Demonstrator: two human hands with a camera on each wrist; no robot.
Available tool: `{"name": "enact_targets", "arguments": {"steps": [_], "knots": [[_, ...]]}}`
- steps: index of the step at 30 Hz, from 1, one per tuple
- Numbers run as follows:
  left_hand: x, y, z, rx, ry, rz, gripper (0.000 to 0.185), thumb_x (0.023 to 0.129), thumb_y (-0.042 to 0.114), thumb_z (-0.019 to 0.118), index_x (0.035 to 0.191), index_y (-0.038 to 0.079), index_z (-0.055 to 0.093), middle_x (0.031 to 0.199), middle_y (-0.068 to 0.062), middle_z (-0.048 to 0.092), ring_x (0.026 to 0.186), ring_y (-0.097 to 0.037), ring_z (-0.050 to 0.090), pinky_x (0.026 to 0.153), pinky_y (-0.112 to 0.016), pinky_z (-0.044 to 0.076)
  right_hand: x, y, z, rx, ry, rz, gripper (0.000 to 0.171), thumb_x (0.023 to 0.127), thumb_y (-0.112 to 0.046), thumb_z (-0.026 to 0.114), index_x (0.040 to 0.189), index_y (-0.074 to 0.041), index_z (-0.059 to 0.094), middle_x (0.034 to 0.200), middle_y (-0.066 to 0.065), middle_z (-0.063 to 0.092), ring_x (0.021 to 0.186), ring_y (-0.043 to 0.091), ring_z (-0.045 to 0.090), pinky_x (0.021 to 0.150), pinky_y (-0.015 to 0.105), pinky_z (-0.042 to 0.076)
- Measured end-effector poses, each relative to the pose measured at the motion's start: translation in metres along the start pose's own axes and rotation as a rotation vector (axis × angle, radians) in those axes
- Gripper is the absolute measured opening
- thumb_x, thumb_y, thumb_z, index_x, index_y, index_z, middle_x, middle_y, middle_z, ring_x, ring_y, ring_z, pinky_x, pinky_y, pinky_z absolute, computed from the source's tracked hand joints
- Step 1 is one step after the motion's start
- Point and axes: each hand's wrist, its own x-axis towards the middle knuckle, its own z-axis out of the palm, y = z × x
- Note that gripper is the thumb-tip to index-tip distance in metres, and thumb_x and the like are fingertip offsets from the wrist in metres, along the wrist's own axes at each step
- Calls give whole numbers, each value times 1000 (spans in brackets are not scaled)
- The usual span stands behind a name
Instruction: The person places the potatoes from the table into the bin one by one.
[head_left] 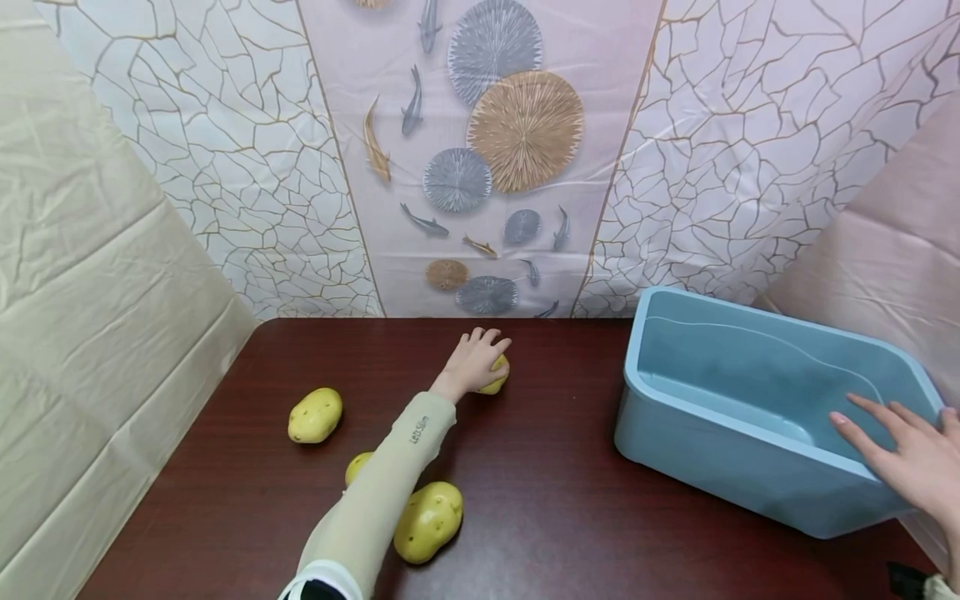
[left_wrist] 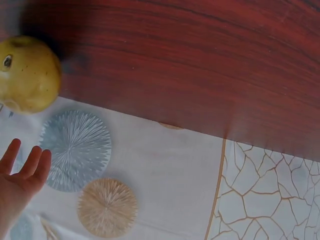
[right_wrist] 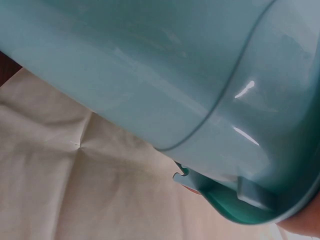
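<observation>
My left hand (head_left: 472, 360) reaches to the far part of the table, its fingers spread beside and partly over a yellow potato (head_left: 493, 379). In the left wrist view the same potato (left_wrist: 30, 75) sits at the left, and the fingers (left_wrist: 41, 165) are stretched out, with a gap to it. At the right, my right hand (head_left: 911, 450) is over the near right side of a blue plastic bin (head_left: 720, 467), fingers extended. Whether it touches the rim is unclear. The bin wall (right_wrist: 125, 90) fills most of the right wrist view.
One potato (head_left: 315, 416) lies at the table's left. Another potato (head_left: 357, 466) is partly hidden behind my left sleeve (head_left: 397, 475), and a lumpy potato (head_left: 429, 522) lies nearer me. A patterned cloth (head_left: 480, 167) hangs behind the dark red table (head_left: 555, 467).
</observation>
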Motion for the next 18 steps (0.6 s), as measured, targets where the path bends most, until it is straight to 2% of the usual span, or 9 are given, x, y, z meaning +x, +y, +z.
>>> {"name": "enact_targets", "arguments": {"steps": [4, 18], "knots": [[0, -1, 4, 3, -19, 0, 46, 88, 35, 48, 131, 18, 44, 135, -11, 41, 119, -32, 41, 94, -46, 37, 0, 0, -1, -3, -3, 3, 81, 88, -60, 27, 130, 9, 30, 124, 44, 28, 116, 54, 23, 103, 59, -10], [-1, 0, 20, -85, -111, -17, 53, 87, 37, 52, 135, 17, 40, 143, -14, 30, 131, -40, 25, 101, -52, 29, -1, -2, -3, -6, -16, 6, 81, 88, -60, 26, 132, 8, 28, 125, 44, 27, 117, 55, 22, 103, 59, -9]]}}
